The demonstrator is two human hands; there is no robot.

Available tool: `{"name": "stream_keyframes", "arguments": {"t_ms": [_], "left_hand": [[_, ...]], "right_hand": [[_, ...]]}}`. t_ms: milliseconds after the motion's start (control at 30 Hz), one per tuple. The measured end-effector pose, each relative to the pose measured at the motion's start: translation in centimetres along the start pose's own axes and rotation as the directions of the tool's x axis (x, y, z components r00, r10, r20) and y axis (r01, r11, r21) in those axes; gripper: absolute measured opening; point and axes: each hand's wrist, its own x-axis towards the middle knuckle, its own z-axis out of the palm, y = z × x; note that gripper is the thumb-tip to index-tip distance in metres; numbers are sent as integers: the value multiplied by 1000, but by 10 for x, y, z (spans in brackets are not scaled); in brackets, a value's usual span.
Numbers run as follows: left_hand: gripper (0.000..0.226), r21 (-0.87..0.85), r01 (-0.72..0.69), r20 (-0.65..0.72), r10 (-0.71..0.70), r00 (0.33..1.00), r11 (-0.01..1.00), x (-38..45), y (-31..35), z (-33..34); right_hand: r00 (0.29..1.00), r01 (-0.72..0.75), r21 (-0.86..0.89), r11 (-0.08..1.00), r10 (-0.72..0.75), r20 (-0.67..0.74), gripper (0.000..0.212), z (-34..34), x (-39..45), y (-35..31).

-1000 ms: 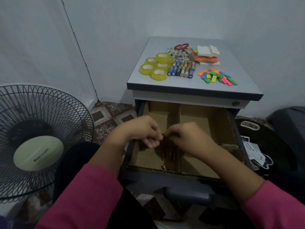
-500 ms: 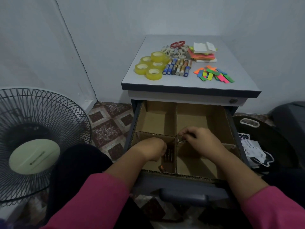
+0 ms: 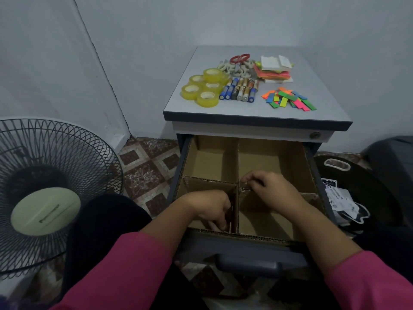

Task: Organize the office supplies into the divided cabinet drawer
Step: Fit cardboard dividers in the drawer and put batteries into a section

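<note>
A: Status of grey pull-out cabinet drawer [image 3: 245, 249] with brown cardboard dividers [image 3: 237, 175]?
B: Open, four compartments. Both far ones look bare. Near-right looks bare too, partly hidden by arm.
A: Hands?
B: Left hand [image 3: 210, 206] down in near-left compartment, fingers curled around small dark cylinders, likely batteries [image 3: 230, 217]. Right hand [image 3: 268, 190] on divider crossing, pinching something thin; cannot tell what.
A: Left to sort?
B: Nearly everything, all on cabinet top behind drawer: yellow tape rolls [image 3: 204, 87], stack of neon paper pads [image 3: 273, 71], row of batteries [image 3: 240, 89], scattered neon strips [image 3: 289, 100], red-handled scissors [image 3: 240, 58]. Early stage, by the look.
</note>
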Motion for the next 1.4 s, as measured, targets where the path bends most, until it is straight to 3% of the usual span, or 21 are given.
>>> {"name": "stream_keyframes", "arguments": {"t_ms": [100, 200, 367, 533, 633, 800, 1067, 1400], "left_hand": [[19, -40, 24, 13, -24, 1000, 999, 0, -3, -3], [5, 85, 70, 50, -74, 996, 994, 1, -6, -4], [6, 279, -8, 115, -25, 993, 960, 3, 0, 2], [14, 184, 77, 136, -103, 985, 980, 6, -7, -7], [18, 142, 152, 79, -164, 983, 978, 9, -13, -13], [23, 89, 129, -7, -129, 992, 988, 15, -12, -10], [21, 112, 134, -2, -135, 991, 985, 16, -10, -9], [18, 288, 150, -67, -136, 988, 946, 19, 5, -5]], "right_hand": [[1000, 9, -2, 1000, -9, -1, 23, 0, 0, 1], [1000, 15, -3, 1000, -14, 5, 23, 1, 1, 2], [1000, 10, -5, 1000, -10, 12, 24, 2, 3, 3], [999, 15, -12, 1000, -15, 33, 25, 1, 3, 3], [999, 4, -27, 1000, -2, 48, 26, 1, 4, 3], [998, 18, -52, 998, -15, 58, 26, 2, 5, 4], [997, 22, -77, 997, -16, 72, 27, 2, 6, 5], [998, 23, -108, 994, -16, 60, 27, 3, 7, 4]]}}
